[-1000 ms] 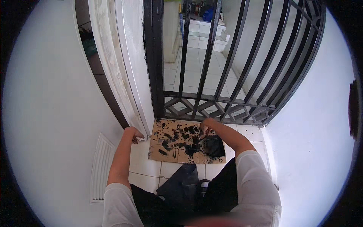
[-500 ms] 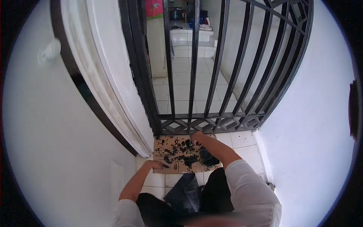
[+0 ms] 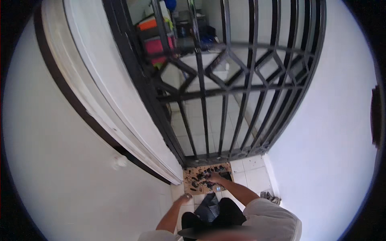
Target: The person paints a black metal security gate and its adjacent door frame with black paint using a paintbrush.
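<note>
A piece of brown cardboard (image 3: 191, 192) lies on the tiles at the foot of a black metal gate (image 3: 203, 94). Black blotches cover much of it. My right hand (image 3: 215, 177) is over its middle, fingers drawn together and pointing left; whatever they may hold is too small to make out. Close by on the cardboard's right side is a dark object (image 3: 227, 176), partly behind my right forearm. Beside the cardboard's near left corner, low over the tiles, is my left hand (image 3: 186, 197); its fingers are too small to read.
A dark blue-grey sheet-like thing (image 3: 207, 207) lies between my knees. A crumpled grey cloth (image 3: 270, 197) rests against the right wall (image 3: 321, 132). The white door (image 3: 80, 160) and its frame (image 3: 120, 92) rise on the left. Beyond the gate, household items stand around a tiled step.
My view has tilted up, showing more of the gate. My right hand has drawn back from the gate's bottom to the cardboard's middle. My left hand has moved off the cardboard's left part.
</note>
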